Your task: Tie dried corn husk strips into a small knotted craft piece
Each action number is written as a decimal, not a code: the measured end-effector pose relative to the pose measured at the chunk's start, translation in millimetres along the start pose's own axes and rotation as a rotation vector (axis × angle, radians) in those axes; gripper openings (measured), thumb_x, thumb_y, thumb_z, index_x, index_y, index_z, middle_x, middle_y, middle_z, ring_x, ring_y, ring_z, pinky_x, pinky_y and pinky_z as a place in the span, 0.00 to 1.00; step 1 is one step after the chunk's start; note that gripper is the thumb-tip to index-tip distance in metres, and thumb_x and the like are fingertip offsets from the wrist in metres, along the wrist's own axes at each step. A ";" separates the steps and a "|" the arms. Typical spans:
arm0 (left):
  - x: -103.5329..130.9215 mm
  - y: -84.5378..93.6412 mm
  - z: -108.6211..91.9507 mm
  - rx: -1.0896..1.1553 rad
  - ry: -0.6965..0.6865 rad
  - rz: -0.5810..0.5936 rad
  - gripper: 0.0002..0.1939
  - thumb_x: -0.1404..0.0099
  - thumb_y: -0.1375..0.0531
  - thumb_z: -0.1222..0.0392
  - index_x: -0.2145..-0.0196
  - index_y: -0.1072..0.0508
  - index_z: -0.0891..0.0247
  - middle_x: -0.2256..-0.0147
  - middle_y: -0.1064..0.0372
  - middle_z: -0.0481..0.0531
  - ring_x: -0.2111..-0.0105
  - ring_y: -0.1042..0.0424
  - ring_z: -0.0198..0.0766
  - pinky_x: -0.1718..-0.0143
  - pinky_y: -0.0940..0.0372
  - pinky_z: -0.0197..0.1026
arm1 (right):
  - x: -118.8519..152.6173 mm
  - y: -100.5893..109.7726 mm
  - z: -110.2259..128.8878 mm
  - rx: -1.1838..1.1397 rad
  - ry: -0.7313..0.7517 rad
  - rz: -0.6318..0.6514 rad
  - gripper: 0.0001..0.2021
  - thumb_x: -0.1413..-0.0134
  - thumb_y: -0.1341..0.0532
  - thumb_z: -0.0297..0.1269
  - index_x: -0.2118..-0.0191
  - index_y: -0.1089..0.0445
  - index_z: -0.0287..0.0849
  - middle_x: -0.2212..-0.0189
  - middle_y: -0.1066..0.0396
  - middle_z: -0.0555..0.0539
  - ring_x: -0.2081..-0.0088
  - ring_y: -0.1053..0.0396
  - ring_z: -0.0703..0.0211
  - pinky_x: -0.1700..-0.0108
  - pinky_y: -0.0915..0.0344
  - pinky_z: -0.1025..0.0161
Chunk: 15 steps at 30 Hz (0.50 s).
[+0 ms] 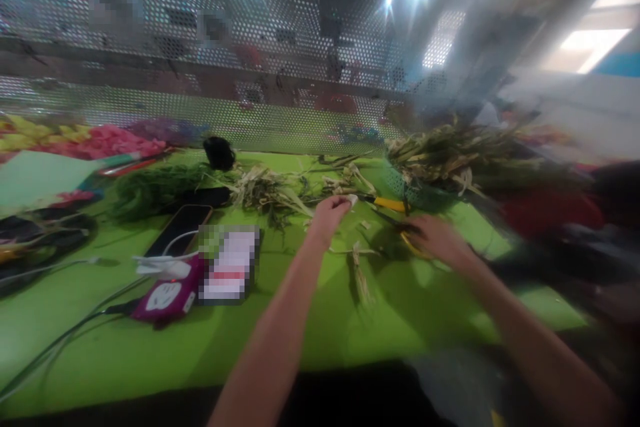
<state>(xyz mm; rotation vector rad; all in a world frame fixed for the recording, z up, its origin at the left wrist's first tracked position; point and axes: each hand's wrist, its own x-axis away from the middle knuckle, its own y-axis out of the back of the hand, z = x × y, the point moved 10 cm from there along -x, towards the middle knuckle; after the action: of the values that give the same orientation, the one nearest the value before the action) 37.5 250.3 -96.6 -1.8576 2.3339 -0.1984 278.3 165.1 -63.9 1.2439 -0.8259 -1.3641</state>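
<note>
Near the middle of the green table (pixel 320 320), my left hand (pixel 331 213) is closed, its fingertips pinching a small whitish piece (pixel 353 200). My right hand (pixel 434 235) is wrapped round scissors (pixel 413 244) with yellow handles; their dark blades point left, towards my left hand. Just beyond lies a tool with a yellow handle (pixel 390 204). A small bundle of dry husk strips (pixel 361 273) rests on the table below and between my hands. More pale husk (pixel 263 188) is heaped to the left of my left hand.
A green basket (pixel 396 180) full of dry husks stands at the back right. To the left are a dark phone (pixel 181 230), a blurred-out phone (pixel 231 265), a purple power strip (pixel 170 297) with cables, and green netting (pixel 150 190). A perforated metal screen (pixel 280 107) rises behind.
</note>
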 end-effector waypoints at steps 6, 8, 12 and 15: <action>-0.2 7.8 -9.8 0.094 -0.100 -0.083 0.13 0.52 0.32 0.58 0.70 0.26 0.65 0.73 0.30 0.46 0.73 0.36 0.28 0.70 0.41 0.33 | -36.2 27.8 74.7 -0.397 0.058 -0.127 0.15 0.40 0.42 0.47 0.56 0.24 0.45 0.60 0.23 0.45 0.61 0.28 0.53 0.58 0.34 0.59; -0.1 8.4 -10.9 0.100 -0.106 -0.087 0.14 0.53 0.31 0.57 0.71 0.28 0.65 0.75 0.32 0.45 0.75 0.38 0.27 0.72 0.42 0.32 | -51.9 20.3 93.3 -0.548 0.045 -0.123 0.15 0.43 0.40 0.49 0.58 0.24 0.44 0.62 0.23 0.47 0.63 0.28 0.55 0.60 0.34 0.61; 0.0 5.9 -12.8 0.082 -0.101 -0.066 0.14 0.53 0.31 0.58 0.72 0.30 0.65 0.77 0.34 0.44 0.76 0.39 0.27 0.73 0.43 0.32 | -72.5 0.8 107.8 -0.713 0.012 -0.159 0.18 0.50 0.36 0.53 0.66 0.26 0.41 0.71 0.26 0.48 0.69 0.31 0.59 0.66 0.35 0.63; 0.0 3.1 -13.8 0.046 -0.105 -0.029 0.13 0.52 0.31 0.58 0.71 0.28 0.65 0.75 0.32 0.46 0.73 0.35 0.29 0.68 0.40 0.34 | -75.6 -6.1 104.6 -0.814 -0.004 -0.205 0.19 0.53 0.35 0.54 0.69 0.26 0.40 0.74 0.28 0.49 0.71 0.33 0.60 0.67 0.36 0.64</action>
<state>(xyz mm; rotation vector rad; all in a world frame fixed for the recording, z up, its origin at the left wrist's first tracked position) 31.8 251.1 -83.7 -1.8349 2.2157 -0.1518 168.0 222.9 -29.7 0.6853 -0.0897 -1.6296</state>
